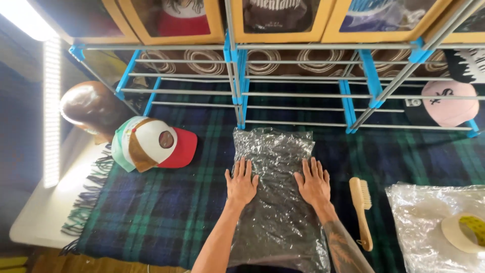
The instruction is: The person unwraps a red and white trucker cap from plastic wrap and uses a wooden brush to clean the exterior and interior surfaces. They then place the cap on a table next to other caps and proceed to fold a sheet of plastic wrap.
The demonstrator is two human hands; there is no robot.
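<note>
Fingers (237, 169) of our left hand (241, 186) lie spread and flat on the clear plastic bag (275, 151) holding something dark, and our right hand (314, 183) presses beside it the same way, gripping nothing. We judge that even, outward strokes with both palms would flatten it best on the plaid blanket (166, 202). Left of us sits a multicoloured cap (151, 144); to the right, a wooden brush (361, 202). What the bag contains we cannot tell, and its near end is cut off.

Glossy, crinkled clear plastic bag (275, 202) over dark matt cloth, lower centre; woolly plaid blanket (166, 202) beneath; smooth wooden brush (361, 210) right; metal rack rods (303, 94) above.
</note>
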